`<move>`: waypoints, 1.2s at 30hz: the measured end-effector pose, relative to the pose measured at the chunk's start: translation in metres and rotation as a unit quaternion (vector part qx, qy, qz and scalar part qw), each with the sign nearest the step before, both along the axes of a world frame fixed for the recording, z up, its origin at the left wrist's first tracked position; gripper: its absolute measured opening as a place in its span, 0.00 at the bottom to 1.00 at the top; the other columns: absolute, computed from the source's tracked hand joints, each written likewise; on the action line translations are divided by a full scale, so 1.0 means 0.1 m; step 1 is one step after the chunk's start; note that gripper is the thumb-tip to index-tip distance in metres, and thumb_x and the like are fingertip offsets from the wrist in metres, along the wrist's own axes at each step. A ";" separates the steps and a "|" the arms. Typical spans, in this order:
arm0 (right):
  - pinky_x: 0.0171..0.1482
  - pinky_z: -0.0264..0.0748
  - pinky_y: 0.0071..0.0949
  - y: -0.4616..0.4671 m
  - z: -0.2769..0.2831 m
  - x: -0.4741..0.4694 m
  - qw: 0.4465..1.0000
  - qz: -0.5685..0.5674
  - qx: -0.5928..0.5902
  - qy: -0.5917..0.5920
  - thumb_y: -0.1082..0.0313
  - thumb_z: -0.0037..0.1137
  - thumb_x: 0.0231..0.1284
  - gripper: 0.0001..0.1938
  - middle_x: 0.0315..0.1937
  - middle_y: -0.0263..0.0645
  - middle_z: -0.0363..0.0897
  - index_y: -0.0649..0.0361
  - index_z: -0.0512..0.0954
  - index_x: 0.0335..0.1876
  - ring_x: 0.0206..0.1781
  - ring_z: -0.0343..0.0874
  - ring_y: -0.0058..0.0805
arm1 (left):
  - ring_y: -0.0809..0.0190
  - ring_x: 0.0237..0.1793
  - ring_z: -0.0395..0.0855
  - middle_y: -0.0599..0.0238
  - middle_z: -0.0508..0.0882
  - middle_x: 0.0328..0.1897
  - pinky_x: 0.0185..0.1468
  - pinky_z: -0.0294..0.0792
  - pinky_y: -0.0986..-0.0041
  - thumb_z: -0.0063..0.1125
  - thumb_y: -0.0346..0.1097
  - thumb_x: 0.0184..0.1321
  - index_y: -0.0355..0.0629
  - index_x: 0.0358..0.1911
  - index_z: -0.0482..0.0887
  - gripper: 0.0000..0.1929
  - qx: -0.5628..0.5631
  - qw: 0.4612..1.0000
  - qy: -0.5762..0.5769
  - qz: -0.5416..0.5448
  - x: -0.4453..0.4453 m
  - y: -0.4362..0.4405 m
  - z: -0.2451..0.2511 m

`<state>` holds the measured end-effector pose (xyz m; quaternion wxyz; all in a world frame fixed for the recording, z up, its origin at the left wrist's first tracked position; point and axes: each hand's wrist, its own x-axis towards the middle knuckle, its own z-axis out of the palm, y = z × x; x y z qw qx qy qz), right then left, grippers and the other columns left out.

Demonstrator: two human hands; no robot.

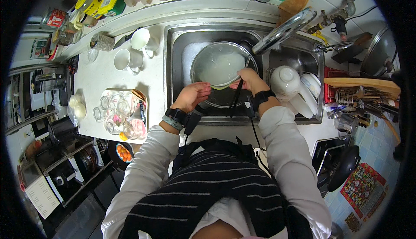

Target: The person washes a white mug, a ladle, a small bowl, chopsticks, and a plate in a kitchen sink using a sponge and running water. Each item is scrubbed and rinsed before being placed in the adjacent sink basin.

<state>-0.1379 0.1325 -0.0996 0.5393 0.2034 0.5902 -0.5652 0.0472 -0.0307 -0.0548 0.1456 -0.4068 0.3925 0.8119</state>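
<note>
A round vessel with a metal rim (221, 65) sits in the larger basin of a steel sink (183, 32), and cloudy whitish liquid shows inside it. My right hand (249, 80) grips its lower right rim, thumb on top and fingers below. At the lower left rim is my left hand (194, 95), fingers stretched out, with nothing seen in it; whether it touches the rim is unclear. A thin yellow-green edge (220, 87) shows under the rim between both hands. Dark slender strips (235, 99) hang beside my right hand. Below the vessel, another round rim is partly hidden.
Stacked white bowls (285, 80) fill part of the smaller basin; a chrome faucet (284, 29) arches above. Left on the counter are white mugs (125, 60), a knife (125, 39) and a tray (143, 133) of glass jars (125, 106). Below it, a bowl holds orange round items (123, 153).
</note>
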 end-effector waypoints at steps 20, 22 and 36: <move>0.39 0.70 0.41 1.75 0.14 1.23 0.606 0.375 0.344 0.611 0.66 0.54 0.56 0.07 0.39 0.46 0.71 0.56 0.76 0.39 0.39 0.74 0.47 | 0.73 0.15 0.55 0.74 0.64 0.18 0.17 0.48 0.79 0.38 0.44 0.72 0.41 0.32 0.71 0.15 -0.065 0.980 0.039 -0.185 0.04 0.44 0.51; 0.37 0.70 0.38 1.66 0.04 1.18 0.671 0.256 0.269 0.642 0.67 0.54 0.58 0.06 0.38 0.41 0.72 0.56 0.75 0.38 0.37 0.74 0.39 | 0.73 0.16 0.57 0.74 0.64 0.18 0.17 0.49 0.80 0.38 0.44 0.72 0.42 0.33 0.72 0.15 -0.065 0.977 0.065 -0.190 0.04 0.48 0.54; 0.30 0.70 0.29 -0.24 0.52 0.34 0.877 -0.307 0.024 0.368 0.72 0.51 0.62 0.09 0.32 0.38 0.70 0.59 0.64 0.42 0.28 0.71 0.25 | 0.72 0.13 0.62 0.74 0.67 0.14 0.17 0.55 0.78 0.38 0.46 0.71 0.42 0.28 0.70 0.18 -0.376 0.888 0.139 -0.224 0.11 0.91 0.69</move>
